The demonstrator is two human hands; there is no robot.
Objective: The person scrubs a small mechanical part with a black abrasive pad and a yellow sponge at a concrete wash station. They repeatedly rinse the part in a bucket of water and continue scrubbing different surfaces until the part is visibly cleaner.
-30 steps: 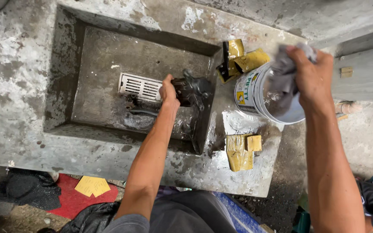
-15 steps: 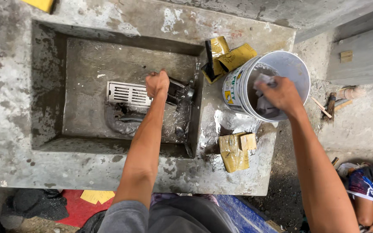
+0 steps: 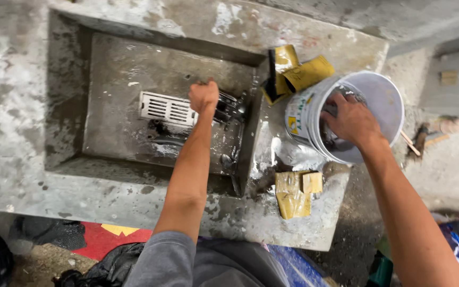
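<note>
My left hand [image 3: 204, 96] is a closed fist around a dark, wet metal piece [image 3: 230, 108] at the right wall of a concrete sink basin [image 3: 112, 64]. A white slotted drain grate [image 3: 164, 108] lies just left of that hand. My right hand [image 3: 353, 121] reaches down inside a white plastic bucket [image 3: 383, 93] that stands on the slab's right end. Its fingers curl over a grey cloth [image 3: 329, 109], most of which is hidden by the hand. Dark water shows at the bucket's bottom.
Folded yellow sandpaper pieces [image 3: 305, 72] lie behind the bucket and more yellow sandpaper [image 3: 293, 194] on the wet front rim. Sticks [image 3: 423, 139] lie on the ground to the right. A red and yellow mat [image 3: 107, 236] and dark cloth [image 3: 49, 231] lie below the slab.
My right hand has gone down with the grey cloth from above the bucket into it. My left hand has stayed on the metal piece in the basin.
</note>
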